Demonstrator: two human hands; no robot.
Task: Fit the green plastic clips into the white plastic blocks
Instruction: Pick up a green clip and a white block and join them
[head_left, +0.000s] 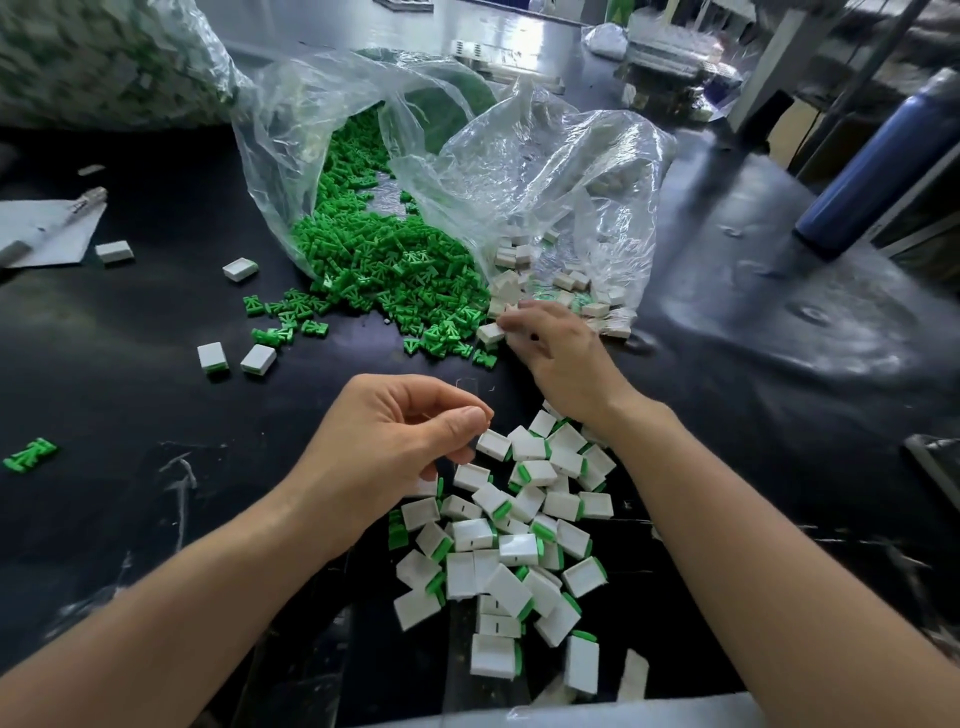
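Observation:
A heap of green plastic clips (384, 260) spills from a clear plastic bag (322, 130) onto the black table. To its right, loose white plastic blocks (571, 283) lie at the mouth of a second clear bag (561, 171). My right hand (550, 348) reaches to that mouth and pinches a white block (490, 332) with its fingertips. My left hand (395, 447) hovers above the table with fingers loosely curled, thumb near the forefinger, holding nothing I can see. Below it lies a pile of white blocks with green clips fitted (519, 540).
Stray blocks (239, 269) and a lone green clip (28, 454) lie on the left of the table. A paper sheet with a pen (47, 234) sits far left. A blue bottle (872, 166) stands at the right. A large bag of mixed parts (104, 57) fills the back left.

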